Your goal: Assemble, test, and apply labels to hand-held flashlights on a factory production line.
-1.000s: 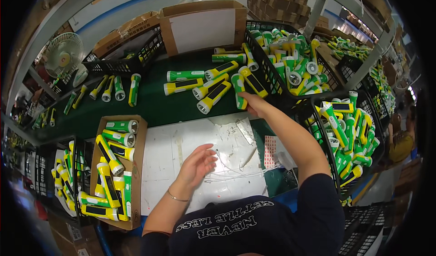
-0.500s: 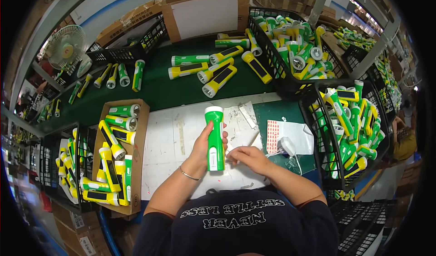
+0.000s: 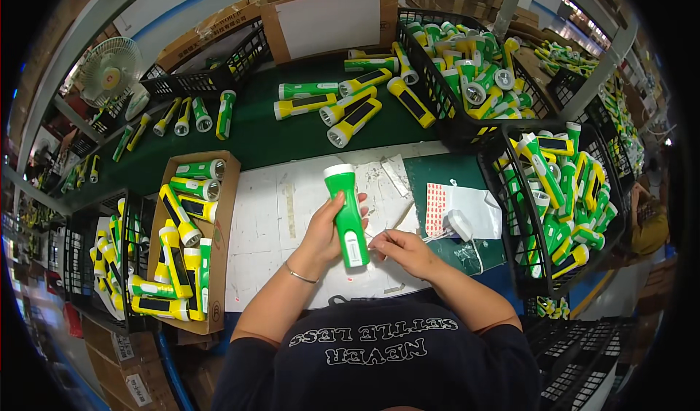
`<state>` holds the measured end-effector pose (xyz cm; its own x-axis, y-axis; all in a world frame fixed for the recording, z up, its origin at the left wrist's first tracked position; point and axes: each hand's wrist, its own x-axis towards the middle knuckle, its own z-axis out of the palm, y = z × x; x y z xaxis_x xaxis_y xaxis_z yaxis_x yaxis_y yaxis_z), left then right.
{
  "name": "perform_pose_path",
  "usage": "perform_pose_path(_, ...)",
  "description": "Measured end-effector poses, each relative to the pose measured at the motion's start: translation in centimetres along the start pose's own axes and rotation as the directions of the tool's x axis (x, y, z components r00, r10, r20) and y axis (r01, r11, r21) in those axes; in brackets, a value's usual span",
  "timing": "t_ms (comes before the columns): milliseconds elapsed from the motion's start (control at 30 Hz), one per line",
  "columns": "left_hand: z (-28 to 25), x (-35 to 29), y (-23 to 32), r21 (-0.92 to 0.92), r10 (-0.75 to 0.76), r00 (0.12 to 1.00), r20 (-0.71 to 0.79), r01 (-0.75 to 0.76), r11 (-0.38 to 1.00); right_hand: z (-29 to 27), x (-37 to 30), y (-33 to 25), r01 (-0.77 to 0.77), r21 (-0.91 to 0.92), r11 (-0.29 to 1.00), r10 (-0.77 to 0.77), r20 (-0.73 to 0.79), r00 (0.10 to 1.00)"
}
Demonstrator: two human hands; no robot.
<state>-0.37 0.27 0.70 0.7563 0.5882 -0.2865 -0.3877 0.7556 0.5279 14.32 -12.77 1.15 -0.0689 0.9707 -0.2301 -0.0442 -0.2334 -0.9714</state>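
Observation:
A green flashlight (image 3: 348, 214) with a white head is gripped in my left hand (image 3: 323, 230), its head pointing away from me and its lower end toward me. The thumb lies along its left side and fingertips show on the right. Beside the flashlight's lower end is my right hand (image 3: 408, 253), its thumb and fingers pinched together; what they hold, if anything, is too small to make out. A white plug adapter (image 3: 459, 225) with a white cable (image 3: 479, 256) lies to the right of that hand. Near it is a sheet of red stickers (image 3: 436, 208) on white paper.
Left of the white work sheet (image 3: 259, 214) stands a cardboard box (image 3: 227, 221) of flashlights, with a black crate (image 3: 76, 265) beyond it. Black crates full of flashlights (image 3: 503, 167) stand on the right. More flashlights (image 3: 354, 122) lie on the green bench (image 3: 255, 137); a fan (image 3: 111, 75) is far left.
The flashlight has tilted in my left hand, its lower end swinging right toward my right hand. My right hand stays pinched near the same spot. The view has shifted slightly.

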Motion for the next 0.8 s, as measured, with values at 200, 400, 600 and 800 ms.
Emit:
perform_pose_path(200, -0.4, -0.4, 0.0, 0.071, 0.046, 0.991, -0.122, -0.037, 0.997, 0.1, -0.2, 0.2, 0.013, 0.010, 1.000, -0.013, -0.003, 1.000)
perform_pose_path(400, 0.2, -0.9, 0.2, 0.147, 0.042, 0.990, -0.132, -0.022, 0.989, 0.4, -0.3, 0.3, 0.003, 0.011, 1.000, -0.003, 0.013, 1.000)
perform_pose_path(600, 0.0, -1.1, -0.1, 0.101, 0.019, 0.992, -0.124, -0.006, 0.995, 0.6, -0.6, -0.2, 0.061, -0.112, 0.992, -0.068, -0.067, 0.995)
perform_pose_path(800, 0.3, -1.0, 0.0, 0.250, 0.118, 0.991, -0.068, -0.098, 0.963, 1.1, 0.1, -3.1, 0.307, -0.852, 0.425, -0.526, 0.044, 0.849)
